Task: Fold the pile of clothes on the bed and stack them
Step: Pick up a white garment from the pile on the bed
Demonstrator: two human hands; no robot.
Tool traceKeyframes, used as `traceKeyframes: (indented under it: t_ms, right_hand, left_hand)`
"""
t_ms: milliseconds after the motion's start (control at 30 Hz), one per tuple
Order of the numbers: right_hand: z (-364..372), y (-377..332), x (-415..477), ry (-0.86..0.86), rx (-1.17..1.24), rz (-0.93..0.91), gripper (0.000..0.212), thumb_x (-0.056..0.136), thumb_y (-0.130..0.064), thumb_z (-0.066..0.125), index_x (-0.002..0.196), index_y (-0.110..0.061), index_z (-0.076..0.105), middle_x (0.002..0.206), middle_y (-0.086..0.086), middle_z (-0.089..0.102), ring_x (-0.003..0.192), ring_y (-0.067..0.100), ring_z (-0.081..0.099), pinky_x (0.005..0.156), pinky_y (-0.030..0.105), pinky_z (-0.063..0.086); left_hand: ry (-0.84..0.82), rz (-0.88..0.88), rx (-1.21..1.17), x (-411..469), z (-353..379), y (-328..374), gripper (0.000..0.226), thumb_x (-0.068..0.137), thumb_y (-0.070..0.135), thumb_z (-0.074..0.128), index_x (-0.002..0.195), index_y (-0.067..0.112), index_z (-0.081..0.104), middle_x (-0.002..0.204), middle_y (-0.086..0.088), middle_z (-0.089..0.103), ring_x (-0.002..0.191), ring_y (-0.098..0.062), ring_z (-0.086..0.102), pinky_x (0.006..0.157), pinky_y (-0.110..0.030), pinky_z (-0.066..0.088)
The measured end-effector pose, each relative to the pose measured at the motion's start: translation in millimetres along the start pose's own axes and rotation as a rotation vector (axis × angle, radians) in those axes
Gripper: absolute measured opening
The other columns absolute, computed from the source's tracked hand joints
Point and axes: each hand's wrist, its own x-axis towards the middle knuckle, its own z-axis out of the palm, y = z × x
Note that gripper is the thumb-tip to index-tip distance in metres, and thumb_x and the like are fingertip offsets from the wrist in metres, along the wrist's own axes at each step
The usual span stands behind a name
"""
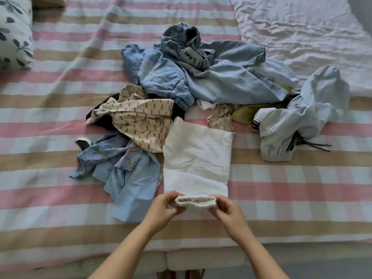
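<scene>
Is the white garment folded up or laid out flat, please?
Laid flat: the white garment lies lengthwise on the bed, left hand and right hand pinching its waistband.

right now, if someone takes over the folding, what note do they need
Left hand and right hand each pinch an end of the elastic waistband of the white pants.
Pants lie flat on the striped bed cover.
Done: no folded stack in view.
Left: fold the pants, then the denim pieces, beige printed garment, blue printed garment, pale blue garment; stack them.
</scene>
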Motion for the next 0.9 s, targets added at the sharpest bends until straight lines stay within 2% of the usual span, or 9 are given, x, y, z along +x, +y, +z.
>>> traceKeyframes:
  t_ms: [100,200,267,333,400,500,633,767,900]
  right_hand:
    - [4,31,-10,-0.011,-0.064,0.058,0.013,0.086,-0.005,0.062,0.099,-0.007,0.066,0.095,0.010,0.069,0.092,0.015,0.063,0.081,0.032,0.049]
    - [3,47,-22,-0.071,-0.124,0.106,0.015,0.088,-0.008,0.059,0.083,0.005,0.057,0.072,0.016,0.051,0.072,0.018,0.049,0.066,0.032,0.038]
    - [1,49,-28,-0.104,-0.114,0.124,0.012,0.089,-0.009,0.059,0.084,0.002,0.057,0.074,0.008,0.051,0.071,0.015,0.049,0.066,0.028,0.039]
    - [0,44,-29,-0.092,-0.068,0.132,0.009,0.090,-0.011,0.058,0.097,-0.009,0.062,0.088,0.002,0.064,0.081,0.010,0.060,0.072,0.021,0.046]
    - [0,37,-22,-0.027,-0.029,0.118,0.017,0.091,-0.014,0.056,0.106,-0.022,0.060,0.100,-0.004,0.066,0.091,0.003,0.062,0.078,0.018,0.049]
    - [-1,24,6,0.089,-0.040,0.054,0.023,0.090,-0.027,0.053,0.113,-0.028,0.054,0.110,-0.013,0.062,0.101,-0.003,0.058,0.086,0.014,0.046]
    - [-1,12,68,0.363,-0.114,-0.051,0.024,0.090,-0.031,0.054,0.113,-0.029,0.050,0.103,-0.022,0.055,0.093,-0.009,0.054,0.076,0.002,0.040]
    - [-4,13,123,0.598,-0.263,-0.067,0.035,0.089,-0.039,0.054,0.119,-0.021,0.056,0.105,0.004,0.054,0.091,0.011,0.055,0.083,0.024,0.045]
    - [-1,24,150,0.641,-0.452,0.000,0.035,0.090,-0.036,0.054,0.121,-0.019,0.056,0.113,0.010,0.057,0.104,0.025,0.051,0.087,0.036,0.043]
  left_hand:
    - [-0.069,-0.060,0.020,-11,8,-30,0.010,0.077,0.008,0.072,0.084,0.008,0.065,0.073,-0.002,0.061,0.073,-0.013,0.055,0.068,-0.029,0.042]
    - [-0.191,-0.102,0.094,-23,10,-44,0.024,0.079,0.018,0.072,0.071,0.008,0.052,0.065,-0.004,0.044,0.063,-0.014,0.042,0.061,-0.033,0.032]
    - [-0.240,-0.078,0.165,-26,9,-44,0.024,0.080,0.023,0.069,0.072,0.010,0.051,0.065,-0.008,0.046,0.062,-0.015,0.044,0.060,-0.034,0.034]
    - [-0.233,-0.028,0.189,-24,8,-40,0.015,0.083,0.021,0.066,0.084,0.011,0.056,0.074,-0.010,0.055,0.068,-0.015,0.049,0.064,-0.033,0.040]
    - [-0.160,0.034,0.185,-16,9,-32,0.012,0.086,0.016,0.063,0.095,0.020,0.057,0.084,-0.001,0.062,0.077,-0.009,0.056,0.069,-0.026,0.044]
    - [0.058,0.114,0.188,10,12,-18,0.032,0.089,0.014,0.059,0.116,0.026,0.049,0.095,0.011,0.060,0.087,0.002,0.057,0.072,-0.014,0.045]
    - [0.311,0.151,0.239,70,20,-1,0.038,0.093,0.021,0.052,0.129,0.015,0.041,0.091,0.004,0.056,0.079,-0.016,0.059,0.064,-0.027,0.042]
    - [0.429,0.147,0.294,129,26,-1,0.041,0.093,0.020,0.051,0.131,0.009,0.041,0.100,-0.008,0.060,0.084,-0.032,0.061,0.065,-0.035,0.042]
    - [0.405,0.091,0.334,153,29,-15,0.043,0.092,0.021,0.053,0.132,0.011,0.041,0.114,-0.012,0.059,0.104,-0.030,0.056,0.079,-0.039,0.046]
